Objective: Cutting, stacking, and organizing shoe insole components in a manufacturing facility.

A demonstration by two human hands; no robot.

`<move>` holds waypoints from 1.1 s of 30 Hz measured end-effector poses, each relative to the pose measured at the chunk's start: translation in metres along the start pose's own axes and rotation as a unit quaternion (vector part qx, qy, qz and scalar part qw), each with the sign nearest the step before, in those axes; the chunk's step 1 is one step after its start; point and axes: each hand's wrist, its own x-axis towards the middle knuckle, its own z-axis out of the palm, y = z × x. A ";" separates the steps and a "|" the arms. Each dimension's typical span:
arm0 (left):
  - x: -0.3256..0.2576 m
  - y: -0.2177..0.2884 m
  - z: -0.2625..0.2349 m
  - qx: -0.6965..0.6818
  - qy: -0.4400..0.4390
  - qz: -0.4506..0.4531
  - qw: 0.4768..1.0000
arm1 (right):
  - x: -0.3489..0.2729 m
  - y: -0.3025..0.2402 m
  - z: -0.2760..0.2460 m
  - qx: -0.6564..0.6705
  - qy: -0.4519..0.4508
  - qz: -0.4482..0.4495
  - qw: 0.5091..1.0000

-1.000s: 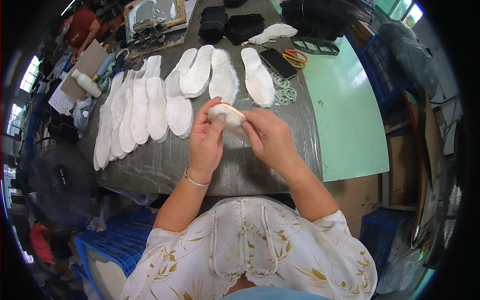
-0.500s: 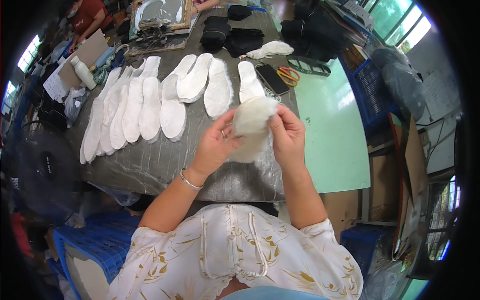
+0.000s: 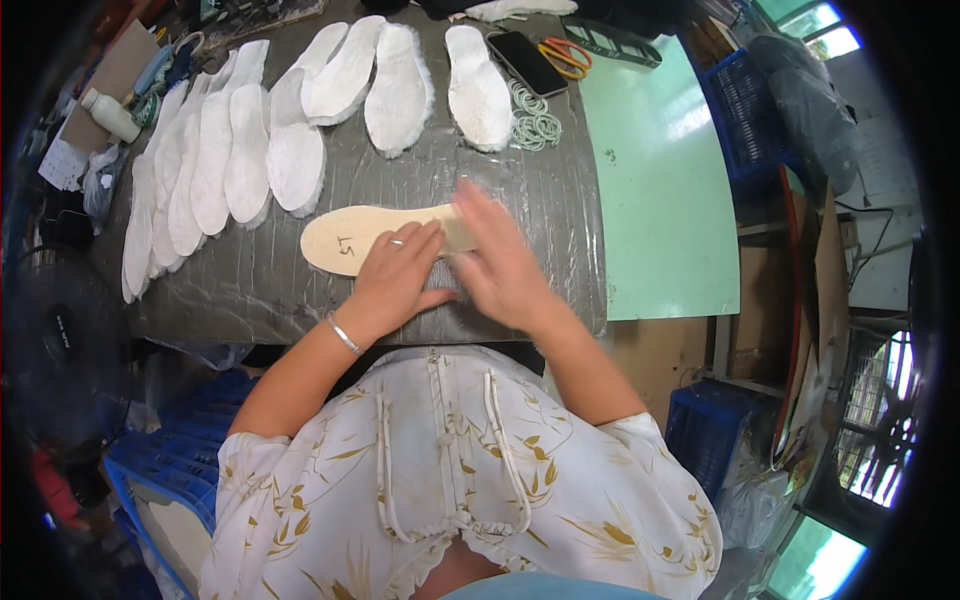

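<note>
A beige insole [image 3: 335, 238] with dark handwritten marks lies crosswise on the dark table, near its front edge. My left hand [image 3: 402, 270] rests on the insole's middle, palm down, fingers stretched and thumb spread. Over the insole's right part my right hand [image 3: 495, 255] is slightly blurred, its fingers extended and lying along it. The hands partly cover that end. Beyond them a single white fleecy insole [image 3: 480, 90] lies on the table, and another white insole [image 3: 398, 95] is to its left.
Several white insoles [image 3: 205, 160] overlap in a row at the left. A black phone [image 3: 527, 63], orange-handled scissors [image 3: 566, 58] and pale green rings [image 3: 537, 130] sit at the back. A pale green board [image 3: 665, 200] covers the right side. A white bottle [image 3: 110, 115] stands far left.
Both hands held a fluffy white insole up in the air; now they lie flat on a beige-faced insole on the table. The view has tilted down towards the table's front.
</note>
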 end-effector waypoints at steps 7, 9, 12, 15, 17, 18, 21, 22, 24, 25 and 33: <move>-0.014 -0.037 0.019 0.162 0.020 -0.049 0.985 | 0.037 0.000 0.098 -0.060 -0.089 -0.039 0.993; -0.026 -0.039 0.022 0.085 -0.020 -0.097 0.991 | 0.034 0.021 0.111 -0.120 -0.104 -0.017 0.987; -0.035 -0.040 0.016 0.046 0.008 -0.135 0.990 | 0.026 0.040 0.091 -0.196 -0.139 -0.014 0.971; -0.049 -0.051 0.005 0.067 0.011 -0.170 0.983 | 0.023 0.044 0.069 -0.216 -0.171 -0.004 0.961; -0.056 -0.059 0.002 0.061 0.015 -0.191 0.980 | 0.023 0.045 0.055 -0.223 -0.189 -0.021 0.956; -0.057 -0.060 0.000 0.051 0.017 -0.202 0.978 | 0.024 0.045 0.050 -0.227 -0.197 -0.023 0.953; -0.064 -0.065 0.002 0.045 0.022 -0.224 0.973 | 0.026 0.054 0.045 -0.209 -0.216 -0.067 0.952; -0.065 -0.066 0.002 0.049 0.022 -0.226 0.973 | 0.027 0.056 0.044 -0.197 -0.198 -0.095 0.955; -0.062 -0.066 -0.005 0.011 0.032 -0.213 0.976 | 0.026 0.057 0.039 -0.158 -0.171 -0.114 0.966; -0.064 -0.070 -0.003 -0.064 0.086 -0.196 0.975 | 0.025 0.057 0.034 -0.141 -0.159 -0.112 0.971; -0.088 -0.070 -0.012 -0.261 0.326 -0.238 0.877 | -0.011 0.078 -0.086 0.076 0.108 0.142 0.981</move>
